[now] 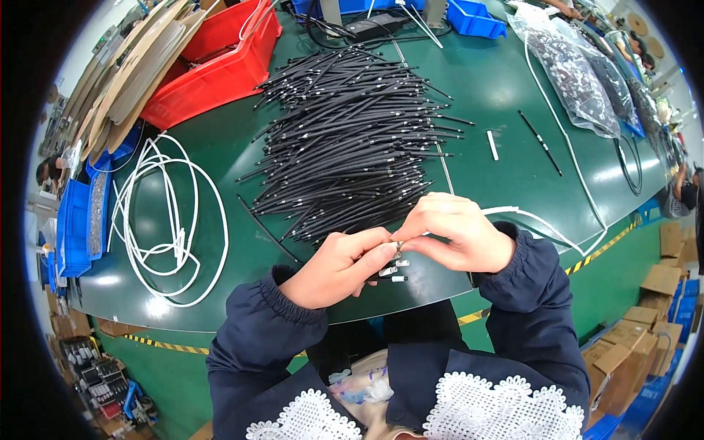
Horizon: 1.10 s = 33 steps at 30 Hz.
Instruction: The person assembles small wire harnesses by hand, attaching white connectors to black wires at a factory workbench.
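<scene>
My left hand (343, 268) is closed, pinching several short black cables whose white-tipped ends (398, 279) stick out below its fingertips. My right hand (451, 231) meets it at the thumb, also closed in a pinch at a small pale piece (397, 248) between the two hands. A thin white tube (529, 218) runs out from behind the right hand toward the table's right side, and its near end seems to lie in those fingers. Just beyond both hands lies a large heap of black cables (352, 139) with white bands. The fingers hide most of what they hold.
A coil of white tube (194, 220) lies at the left, near blue bins (73, 220). At the back left stand a red bin (213, 92) and cardboard reels (132, 70). On the right are a single black cable (540, 143), a white piece (493, 145) and clear bags of parts (576, 77).
</scene>
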### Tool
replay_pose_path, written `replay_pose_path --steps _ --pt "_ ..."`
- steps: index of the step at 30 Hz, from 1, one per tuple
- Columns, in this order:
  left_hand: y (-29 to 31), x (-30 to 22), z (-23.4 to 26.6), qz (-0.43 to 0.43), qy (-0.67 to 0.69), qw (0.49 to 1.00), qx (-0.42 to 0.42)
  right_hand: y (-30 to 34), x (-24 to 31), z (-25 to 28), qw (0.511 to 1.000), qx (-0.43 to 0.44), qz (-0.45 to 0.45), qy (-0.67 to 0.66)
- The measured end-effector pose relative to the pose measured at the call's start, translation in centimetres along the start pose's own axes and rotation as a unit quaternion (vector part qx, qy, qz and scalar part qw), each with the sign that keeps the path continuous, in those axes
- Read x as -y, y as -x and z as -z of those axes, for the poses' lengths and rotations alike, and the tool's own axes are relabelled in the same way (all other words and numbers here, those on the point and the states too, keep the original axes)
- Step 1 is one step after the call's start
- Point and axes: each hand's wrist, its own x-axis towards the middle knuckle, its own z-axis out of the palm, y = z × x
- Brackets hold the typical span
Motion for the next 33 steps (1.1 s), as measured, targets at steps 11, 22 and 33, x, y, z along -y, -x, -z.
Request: replay_pose_path --steps 11,22,33 --pt "1.3 -0.5 1.1 -0.060 0.092 0.993 -0.031 1.1 -2.0 2.7 0.925 -0.321 -0.032 -0.201" --pt "0.7 -0.7 -0.9 -0.266 0.222 0.925 -0.154 0.1 -5.9 2.5 0.928 -0.211 -0.011 0.306" --pt "0.3 3.5 -2.8 -0.374 0.238 0.858 -0.259 -0.1 2.0 -0.6 0.989 -0.098 0.064 0.093"
